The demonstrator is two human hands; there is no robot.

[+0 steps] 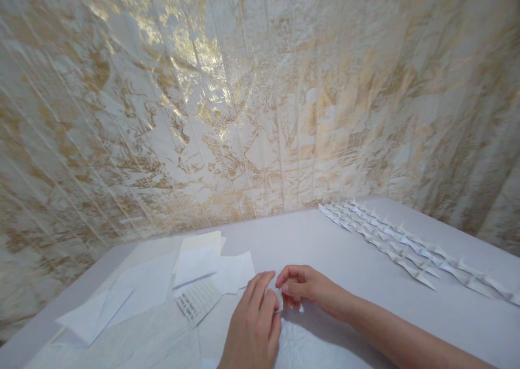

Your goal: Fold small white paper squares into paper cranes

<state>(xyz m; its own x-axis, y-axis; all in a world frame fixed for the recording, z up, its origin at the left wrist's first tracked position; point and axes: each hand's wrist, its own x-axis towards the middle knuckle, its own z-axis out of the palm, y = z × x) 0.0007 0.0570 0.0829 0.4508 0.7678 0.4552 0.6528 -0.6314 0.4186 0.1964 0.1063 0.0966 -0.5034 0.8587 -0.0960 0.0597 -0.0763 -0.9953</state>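
Observation:
Near the front of the table, my left hand (pixel 254 323) has its fingers bent around a small piece of white paper (pixel 279 299). My right hand (pixel 303 286) meets it from the right, its curled fingers and thumb closed at the other side of the same piece. Most of the piece is hidden by the fingers, so its folds cannot be made out. Just left of my left hand lies a paper square with printed or written lines (pixel 199 302). A crumpled white sheet or cloth (pixel 309 342) lies below the hands.
Loose white sheets (pixel 142 282) and folded papers (pixel 97 312) spread over the table's left side. Several rows of pointed folded paper pieces (pixel 390 239) run along the right. A gold-and-white patterned curtain (pixel 252 114) hangs behind the table's back edge.

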